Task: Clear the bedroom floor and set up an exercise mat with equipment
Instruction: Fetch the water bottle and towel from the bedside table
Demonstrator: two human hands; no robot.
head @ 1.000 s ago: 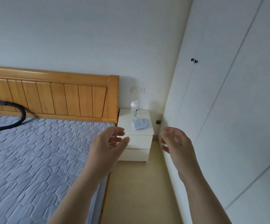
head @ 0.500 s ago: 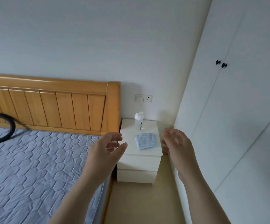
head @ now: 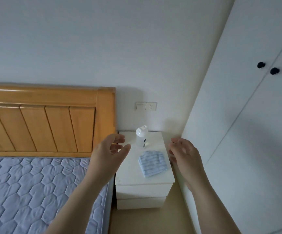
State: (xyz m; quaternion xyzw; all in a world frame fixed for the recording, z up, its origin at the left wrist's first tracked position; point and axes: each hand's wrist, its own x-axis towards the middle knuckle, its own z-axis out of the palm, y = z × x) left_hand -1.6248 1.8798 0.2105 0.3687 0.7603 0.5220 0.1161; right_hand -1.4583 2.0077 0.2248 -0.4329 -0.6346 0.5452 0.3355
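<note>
- The bed (head: 35,191) fills the left, a quilted cover up to the wooden headboard (head: 44,119). No exercise mat lies on it, and I see no mat anywhere in view.
- My left grip (head: 108,159) hovers over the left edge of the table (head: 128,174), fingers spread wide and loosely bent, holding nothing.
- I judge the step to be gathering equipment: both grips reach toward what stands on this table, and laying the mat is not yet begun.
- The bottle (head: 142,136) stands upright near the table's back edge, lid on. Its body is cloudy and I cannot tell what is inside, if anything.
- The folded towel (head: 153,163) lies flat in front of the bottle, toward the right edge, apart from it.
- The table's two drawers are closed, so their contents are hidden.
- My right grip (head: 186,159) hangs just off the table's right edge, also wide and empty.
- Next, I think, the left grip should close round the bottle's body and the right should pinch the towel by a fold.
- The floor (head: 175,217) shows as a narrow bare strip in front of the table.
- The wardrobe (head: 255,115) on the right has its doors shut.
</note>
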